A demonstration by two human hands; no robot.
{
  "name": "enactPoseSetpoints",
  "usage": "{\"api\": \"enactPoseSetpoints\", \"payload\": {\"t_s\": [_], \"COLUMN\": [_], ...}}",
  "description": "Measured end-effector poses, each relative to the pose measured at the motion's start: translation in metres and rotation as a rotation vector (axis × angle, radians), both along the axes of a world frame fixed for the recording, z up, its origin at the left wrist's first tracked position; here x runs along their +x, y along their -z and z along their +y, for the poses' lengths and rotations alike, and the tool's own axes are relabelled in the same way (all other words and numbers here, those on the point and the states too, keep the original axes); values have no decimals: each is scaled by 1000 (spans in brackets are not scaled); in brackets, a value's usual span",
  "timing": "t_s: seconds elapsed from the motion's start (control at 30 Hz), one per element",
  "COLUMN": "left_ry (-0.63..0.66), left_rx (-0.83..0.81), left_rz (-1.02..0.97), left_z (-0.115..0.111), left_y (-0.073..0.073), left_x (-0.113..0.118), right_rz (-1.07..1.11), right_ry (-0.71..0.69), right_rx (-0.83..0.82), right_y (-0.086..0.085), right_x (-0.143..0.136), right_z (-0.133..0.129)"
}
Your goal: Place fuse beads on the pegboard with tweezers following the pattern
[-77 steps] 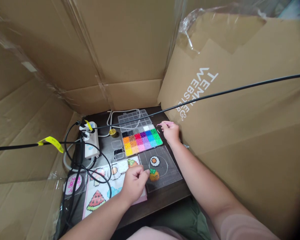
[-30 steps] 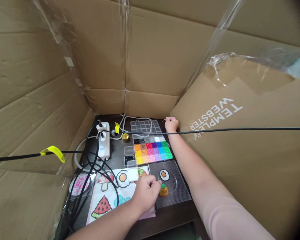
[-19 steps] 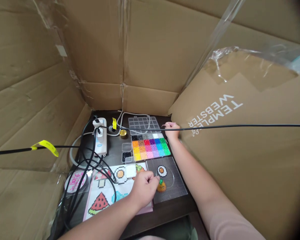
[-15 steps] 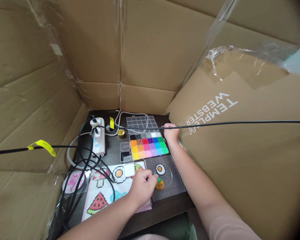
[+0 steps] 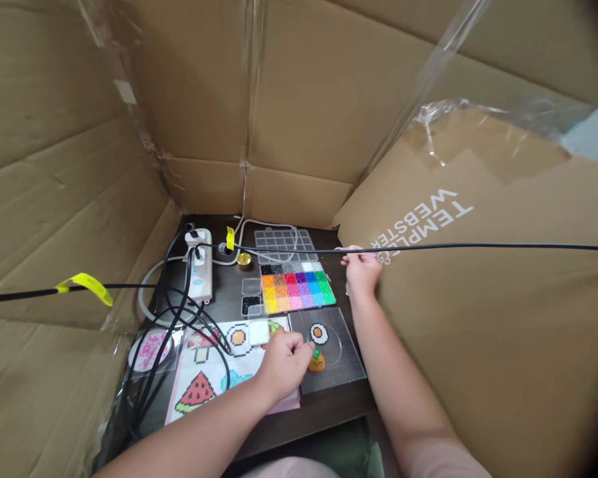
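Observation:
My left hand (image 5: 286, 365) is closed in a fist over the right edge of the pattern sheet (image 5: 199, 392). Its thumb side is by an orange bead figure with a green top (image 5: 317, 362), on a clear pegboard (image 5: 346, 368); whatever the curled fingers hold is hidden. A fried-egg bead figure (image 5: 319, 334) sits on the same board. Beyond it, my right hand (image 5: 363, 271) is closed beside the cardboard wall, with a thin pink thing (image 5: 343, 251) showing at its fingers, too small to name. The bead box (image 5: 299, 289), sorted by colour, lies to its left.
A black cable (image 5: 453, 246) crosses the view in front of my right hand. A power strip (image 5: 200, 265), looped cables, small clear boxes with black beads (image 5: 250, 304) and white ones (image 5: 258, 333), and a gold tin (image 5: 244, 261) lie leftward. Cardboard walls (image 5: 299, 86) surround the table.
My right hand has moved right, away from the bead box's far corner towards the cardboard wall. My left hand stays closed in nearly the same place. The view has shifted slightly.

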State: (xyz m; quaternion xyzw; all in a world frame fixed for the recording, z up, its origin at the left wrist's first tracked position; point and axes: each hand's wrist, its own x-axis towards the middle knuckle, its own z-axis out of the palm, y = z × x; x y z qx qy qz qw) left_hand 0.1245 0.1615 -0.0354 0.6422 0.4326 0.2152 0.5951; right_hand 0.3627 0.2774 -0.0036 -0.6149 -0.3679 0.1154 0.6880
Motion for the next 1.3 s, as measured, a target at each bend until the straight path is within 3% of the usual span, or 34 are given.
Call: {"api": "enactPoseSetpoints", "payload": {"t_s": [0.13,0.27,0.37,0.47,0.6,0.87,1.0,1.3], "left_ry": [11,22,19,1,-29,-35,-21,0], "left_rx": [-23,-32,-21,-2,1,-71,-90,-88], "left_rz": [-20,-42,-51,-71,-99,-105,-94,-59], "left_z": [-1,-2,-2,-1,-2,-3,-2,0], "left_y": [2,3,1,-3,-10,-23,-26,-28], "left_x": [0,-2,-3,-4,-4,-4,-4,-5], "right_rz": [107,247,143,118,235,126,111,196], "right_ry": [-25,-379,-573,-667,-636,-464,-455,-346], "right_rx": [47,-99,-209,-211,-175,-209,-203,-149], "right_y": [-12,-15,-18,-18,-11,-4,-3,-5], "right_x": [-21,-54,-69,-75,-75,-62,-59,-12], "right_z": [-45,-79,-81,-73,-69,-71,-68,-60]}}
